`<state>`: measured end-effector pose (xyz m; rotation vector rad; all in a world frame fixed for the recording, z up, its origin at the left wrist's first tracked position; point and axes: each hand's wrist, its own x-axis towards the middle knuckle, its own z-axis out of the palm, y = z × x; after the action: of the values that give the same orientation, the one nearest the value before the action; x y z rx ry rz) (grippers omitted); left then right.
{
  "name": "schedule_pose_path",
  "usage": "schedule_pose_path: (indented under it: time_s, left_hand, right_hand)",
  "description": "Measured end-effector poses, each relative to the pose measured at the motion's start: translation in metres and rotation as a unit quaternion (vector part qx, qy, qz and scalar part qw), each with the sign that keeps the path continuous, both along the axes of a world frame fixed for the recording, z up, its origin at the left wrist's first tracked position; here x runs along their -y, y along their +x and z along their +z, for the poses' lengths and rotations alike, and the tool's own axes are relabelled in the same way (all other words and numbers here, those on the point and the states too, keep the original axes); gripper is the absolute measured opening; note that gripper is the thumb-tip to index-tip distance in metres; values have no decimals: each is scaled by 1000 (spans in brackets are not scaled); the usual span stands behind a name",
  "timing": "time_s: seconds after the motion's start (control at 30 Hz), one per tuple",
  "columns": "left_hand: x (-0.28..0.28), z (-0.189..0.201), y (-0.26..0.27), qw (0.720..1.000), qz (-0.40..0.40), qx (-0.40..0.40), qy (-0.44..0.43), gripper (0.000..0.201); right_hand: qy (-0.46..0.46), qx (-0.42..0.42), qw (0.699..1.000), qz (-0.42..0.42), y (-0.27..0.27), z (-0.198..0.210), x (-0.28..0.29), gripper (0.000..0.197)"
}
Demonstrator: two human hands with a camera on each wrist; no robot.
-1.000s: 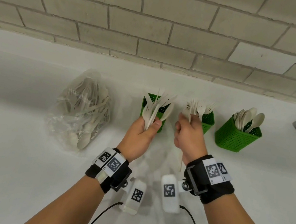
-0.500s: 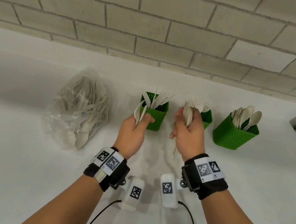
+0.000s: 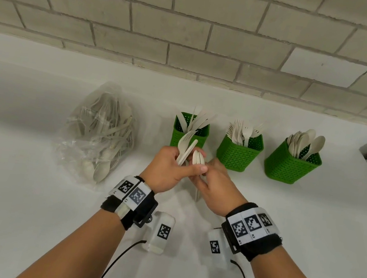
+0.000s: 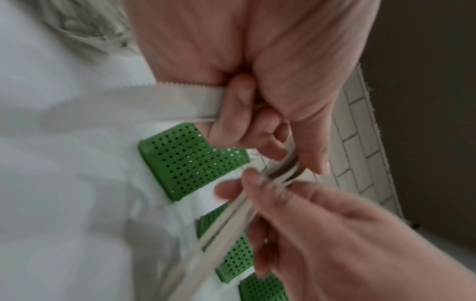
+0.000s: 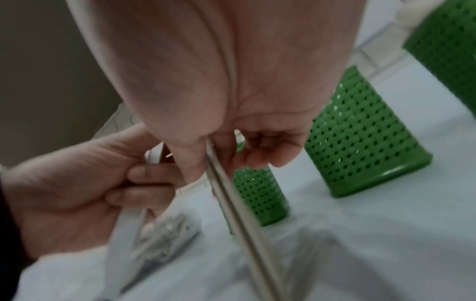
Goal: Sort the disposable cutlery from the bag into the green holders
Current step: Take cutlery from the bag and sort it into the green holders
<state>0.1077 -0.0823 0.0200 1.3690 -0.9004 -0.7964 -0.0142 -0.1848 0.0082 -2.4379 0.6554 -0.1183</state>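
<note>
On the counter (image 3: 14,197) before me three holders stand in a row near the wall (image 3: 193,33). The left holder (image 3: 190,132) has knives in it, the middle holder (image 3: 238,153) forks, the right holder (image 3: 291,165) spoons. The bag (image 3: 97,133) lies left of the row. My left hand (image 3: 168,170) and right hand (image 3: 215,189) meet in front of the left holder, sharing a bundle of cutlery (image 3: 190,151) between them.

Clear bag (image 3: 97,135) of beige cutlery lies left of 3 upright green holders (image 3: 239,150).
</note>
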Motion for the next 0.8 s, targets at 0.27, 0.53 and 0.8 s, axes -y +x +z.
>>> schedule_pose_path:
  time_s: [0.27, 0.53, 0.8]
  left_hand:
    - [14, 6, -12, 999, -10, -33, 34, 29]
    - [33, 4, -46, 999, 27, -35, 26, 18]
    - [41, 13, -77, 997, 46, -50, 25, 18]
  right_hand:
    - [0, 70, 997, -45, -22, 5, 7, 32]
    - [-62, 170, 956, -230, -96, 69, 81, 31]
    - [-81, 173, 929, -317, -131, 99, 167, 25]
